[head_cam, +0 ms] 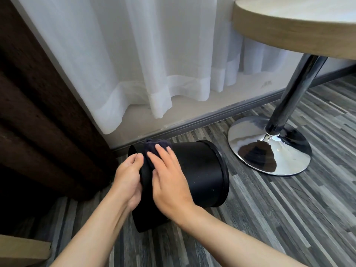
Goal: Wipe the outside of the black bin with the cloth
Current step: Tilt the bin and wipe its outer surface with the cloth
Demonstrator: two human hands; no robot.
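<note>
The black bin (200, 170) lies tipped on its side on the floor, its rimmed end pointing right. My left hand (128, 178) grips the bin's left end, with the thumb over its edge. A dark cloth (152, 148) is bunched on top of the bin near that end. My right hand (167, 176) lies flat on the cloth with its fingers spread, pressing it against the bin's outer wall. Most of the cloth is hidden under that hand.
A round table (300, 22) stands to the right on a chrome pole and a shiny dome base (269, 145), close to the bin's rim. A white sheer curtain (144, 64) and a grey skirting board run behind. A dark brown drape (38, 122) hangs at the left.
</note>
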